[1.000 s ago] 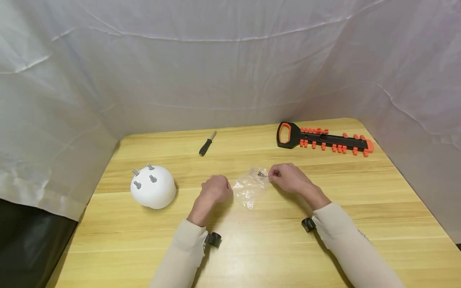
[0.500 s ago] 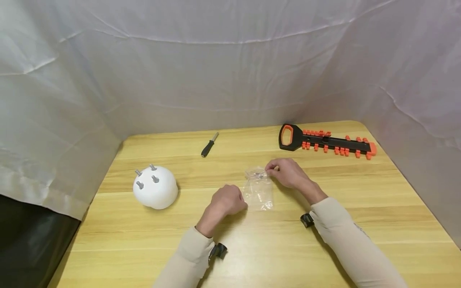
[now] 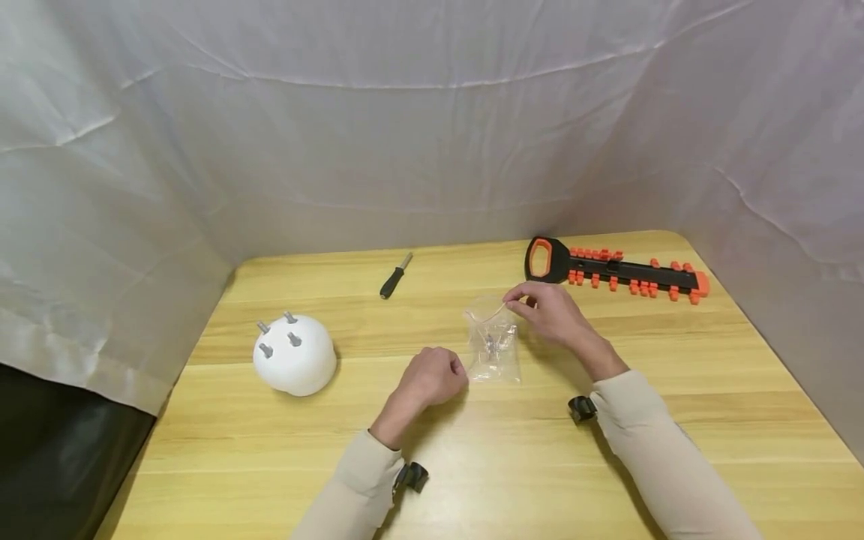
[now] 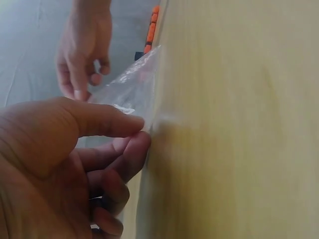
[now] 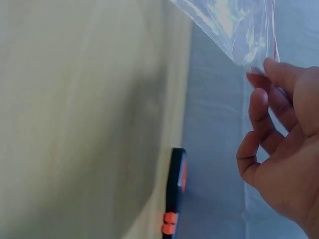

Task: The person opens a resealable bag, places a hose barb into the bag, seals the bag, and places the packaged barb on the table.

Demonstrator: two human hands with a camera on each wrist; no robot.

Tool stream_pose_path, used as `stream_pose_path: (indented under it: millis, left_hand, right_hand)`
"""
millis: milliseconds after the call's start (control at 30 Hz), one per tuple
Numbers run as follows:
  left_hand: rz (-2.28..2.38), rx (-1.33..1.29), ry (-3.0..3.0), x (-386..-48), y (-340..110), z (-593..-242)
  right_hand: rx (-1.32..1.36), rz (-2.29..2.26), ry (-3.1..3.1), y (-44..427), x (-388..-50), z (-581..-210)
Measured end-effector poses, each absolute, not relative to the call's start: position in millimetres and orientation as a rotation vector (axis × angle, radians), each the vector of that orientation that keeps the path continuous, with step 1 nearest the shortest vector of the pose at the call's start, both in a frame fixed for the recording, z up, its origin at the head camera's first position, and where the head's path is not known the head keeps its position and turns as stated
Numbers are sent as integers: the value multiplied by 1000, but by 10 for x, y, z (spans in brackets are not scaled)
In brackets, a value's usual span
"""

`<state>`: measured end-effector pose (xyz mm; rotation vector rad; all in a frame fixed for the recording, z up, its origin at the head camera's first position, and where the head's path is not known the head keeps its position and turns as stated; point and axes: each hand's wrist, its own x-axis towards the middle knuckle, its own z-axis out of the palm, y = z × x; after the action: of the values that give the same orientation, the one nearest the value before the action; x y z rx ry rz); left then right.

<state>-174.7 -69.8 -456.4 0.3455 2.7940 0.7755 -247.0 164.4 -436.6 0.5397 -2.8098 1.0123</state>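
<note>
A clear zip-lock bag (image 3: pixel 498 360) is stretched between the two hands, with small dark metallic pieces (image 3: pixel 491 343) inside, too small to identify. My left hand (image 3: pixel 432 377) pinches the bag's near left corner; in the left wrist view, the thumb and index finger meet on the plastic film (image 4: pixel 130 92). With thumb and index fingertips, my right hand (image 3: pixel 555 313) pinches the bag's upper right edge. A red line along that zip edge (image 5: pixel 274 35) shows in the right wrist view, where the other fingers are loosely curled.
On the left of the wooden table (image 3: pixel 270 450) sits a white rounded object (image 3: pixel 300 367) with several grey pegs pointing up. A black-handled screwdriver (image 3: pixel 395 277) lies at the back. Back right is a black-and-orange rack-like tool (image 3: pixel 624 271). Grey cloth (image 3: pixel 418 150) walls the table's far side.
The bag has been straightened out and its zip edge raised by my right hand. The small pieces have slid from the top toward the bag's middle. My left hand has shifted right and nearer.
</note>
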Motion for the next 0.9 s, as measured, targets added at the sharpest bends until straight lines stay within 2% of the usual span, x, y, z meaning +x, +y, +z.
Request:
stream_pose_path:
  millis: [900]
  left_hand:
    - [980, 447, 2985, -1882, -622, -4620]
  right_hand:
    - [781, 925, -2325, 1703, -2130, -3879]
